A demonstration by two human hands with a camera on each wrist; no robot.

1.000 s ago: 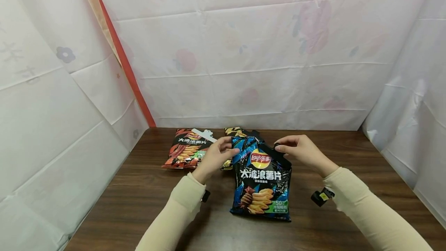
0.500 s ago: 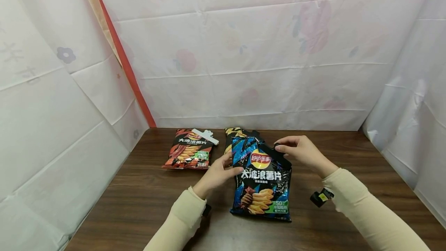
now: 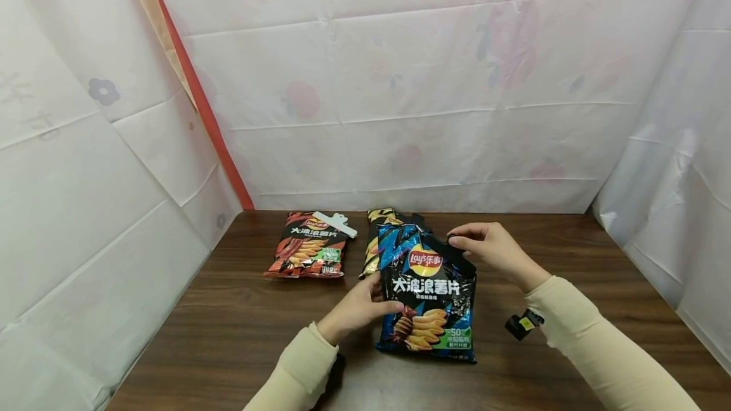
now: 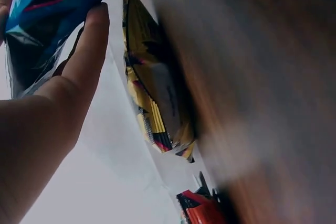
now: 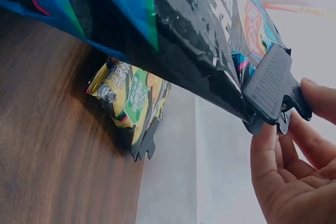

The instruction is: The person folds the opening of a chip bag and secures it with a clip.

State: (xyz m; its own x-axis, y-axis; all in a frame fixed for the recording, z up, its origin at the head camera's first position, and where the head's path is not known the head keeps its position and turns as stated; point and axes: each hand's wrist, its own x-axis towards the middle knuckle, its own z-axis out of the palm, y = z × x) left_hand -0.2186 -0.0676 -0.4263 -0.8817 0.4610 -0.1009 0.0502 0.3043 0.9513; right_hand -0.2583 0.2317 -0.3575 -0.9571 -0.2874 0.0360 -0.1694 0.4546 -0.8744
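Observation:
A blue and black bag of potato chips (image 3: 428, 328) is held up over the table, front towards me. Across its top right corner sits a black clip (image 5: 270, 82), whose handles my right hand (image 3: 495, 252) pinches between thumb and fingers. My left hand (image 3: 355, 311) holds the bag's left edge lower down, thumb on the front and fingers behind. One extended finger (image 4: 86, 51) shows along the bag's underside in the left wrist view. Behind the blue bag lies a yellow chip bag (image 5: 134, 95), partly hidden in the head view, with its own black clip (image 5: 146, 142).
Farther left on the brown table (image 3: 228, 335) lies a red chip bag (image 3: 305, 252), a white clip (image 3: 335, 224) on its top right corner. White patterned sheets (image 3: 400, 113) wall the table at the back and sides.
My left hand has slid down from the bag's upper left corner to the middle of its left edge. My right hand and the bag have stayed nearly in place.

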